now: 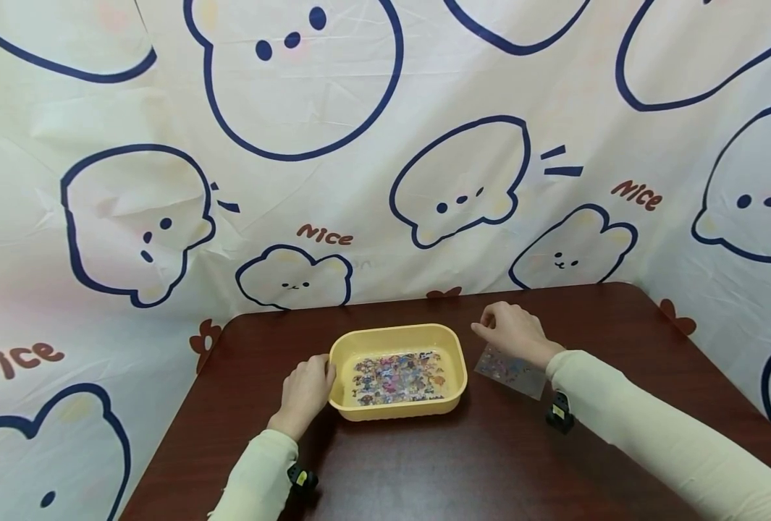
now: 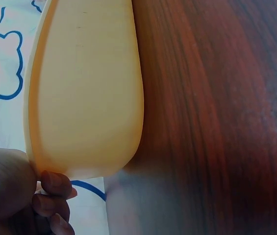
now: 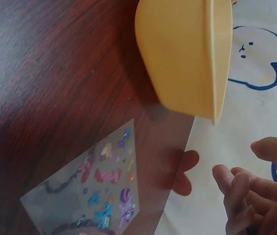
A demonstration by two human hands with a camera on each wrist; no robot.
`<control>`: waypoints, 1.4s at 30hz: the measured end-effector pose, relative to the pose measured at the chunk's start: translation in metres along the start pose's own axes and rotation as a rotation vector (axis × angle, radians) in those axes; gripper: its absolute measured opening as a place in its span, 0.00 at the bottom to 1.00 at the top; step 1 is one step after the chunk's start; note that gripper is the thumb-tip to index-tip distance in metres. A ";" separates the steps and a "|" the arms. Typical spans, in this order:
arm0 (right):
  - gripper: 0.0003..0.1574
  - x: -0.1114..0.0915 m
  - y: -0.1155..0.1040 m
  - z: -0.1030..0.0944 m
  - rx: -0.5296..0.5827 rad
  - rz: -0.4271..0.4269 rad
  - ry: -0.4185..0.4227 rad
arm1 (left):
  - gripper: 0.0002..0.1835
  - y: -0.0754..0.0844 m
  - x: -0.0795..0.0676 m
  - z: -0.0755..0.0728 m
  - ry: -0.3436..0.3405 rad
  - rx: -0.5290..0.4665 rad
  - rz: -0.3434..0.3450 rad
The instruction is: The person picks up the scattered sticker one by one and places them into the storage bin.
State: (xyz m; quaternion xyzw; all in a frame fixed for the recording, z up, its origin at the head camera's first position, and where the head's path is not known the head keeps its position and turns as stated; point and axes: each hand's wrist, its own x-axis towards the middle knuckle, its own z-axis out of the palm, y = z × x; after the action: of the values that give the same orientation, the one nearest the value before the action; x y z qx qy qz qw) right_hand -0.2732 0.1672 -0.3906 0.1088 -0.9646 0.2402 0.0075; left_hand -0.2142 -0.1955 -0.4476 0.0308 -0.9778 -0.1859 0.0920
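A yellow plastic tub point(image 1: 397, 416) sits on the table, with colourful cartoon sticker pictures point(image 1: 398, 378) over its bottom. My left hand point(image 1: 305, 391) grips the tub's left end. In the left wrist view, the fingers point(image 2: 55, 183) curl under the tub's rim while the thumb side lies against it. To the right of the tub lies a clear sticker sheet point(image 3: 106, 183) printed with small pony figures, flat on the wood. Above this sheet hovers my right hand point(image 1: 512, 329), its thumb and index finger apart and nothing visible between them.
The dark red-brown wooden table point(image 1: 411, 463) runs back to a white cloth point(image 1: 463, 87) with blue bear outlines, which also hangs at both sides. A black wrist camera point(image 1: 559, 412) is strapped to the right sleeve, another point(image 1: 303, 477) to the left.
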 end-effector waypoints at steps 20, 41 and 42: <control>0.17 0.001 0.041 0.006 -0.032 0.023 -0.003 | 0.18 0.000 -0.001 0.001 -0.011 0.000 -0.014; 0.19 0.008 0.076 0.007 -0.060 0.103 -0.064 | 0.14 -0.001 0.001 0.001 -0.001 0.005 -0.005; 0.19 0.008 0.077 0.007 -0.065 0.104 -0.068 | 0.14 -0.001 0.001 0.001 -0.001 0.005 -0.005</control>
State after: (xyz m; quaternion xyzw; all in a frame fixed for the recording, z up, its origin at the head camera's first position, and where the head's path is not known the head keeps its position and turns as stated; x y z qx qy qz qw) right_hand -0.2970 0.2285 -0.4321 0.0661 -0.9759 0.2051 -0.0344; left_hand -0.2157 -0.1959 -0.4488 0.0335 -0.9782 -0.1836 0.0908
